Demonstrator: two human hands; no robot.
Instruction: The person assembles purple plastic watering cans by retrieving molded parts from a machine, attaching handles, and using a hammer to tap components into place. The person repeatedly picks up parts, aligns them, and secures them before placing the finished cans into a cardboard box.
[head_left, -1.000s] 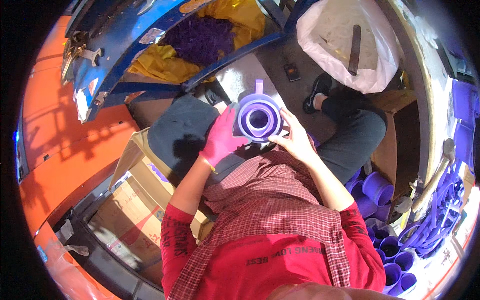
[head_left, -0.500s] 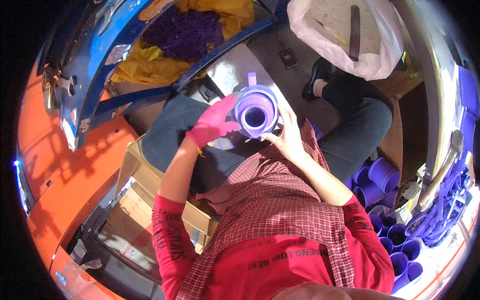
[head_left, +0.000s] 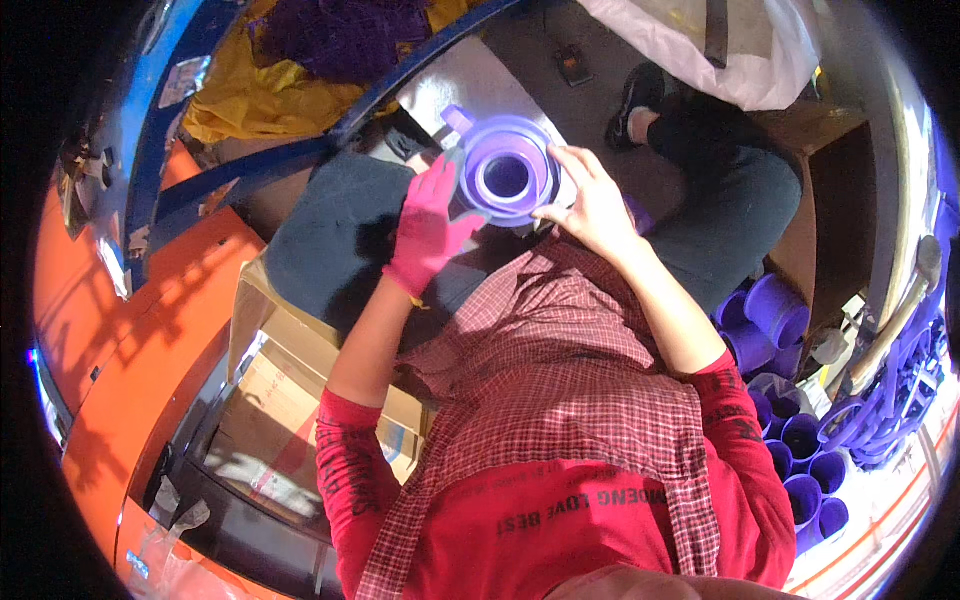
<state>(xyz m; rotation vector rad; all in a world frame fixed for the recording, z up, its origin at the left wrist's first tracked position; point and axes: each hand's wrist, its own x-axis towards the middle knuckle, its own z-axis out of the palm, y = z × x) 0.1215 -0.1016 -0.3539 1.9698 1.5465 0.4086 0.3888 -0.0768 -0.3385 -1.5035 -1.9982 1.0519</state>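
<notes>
pink-gloved left hand on one side, bare right hand on the other, round purple piece held between them, purple cups clustered lower right!

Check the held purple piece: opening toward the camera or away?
Toward the camera: the purple piece shows its round opening between left hand and right hand.

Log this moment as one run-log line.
left hand: pink-gloved, on left of purple round piece | right hand: bare, on its right | tab: points upper left | purple cups: clustered, lower right
</notes>
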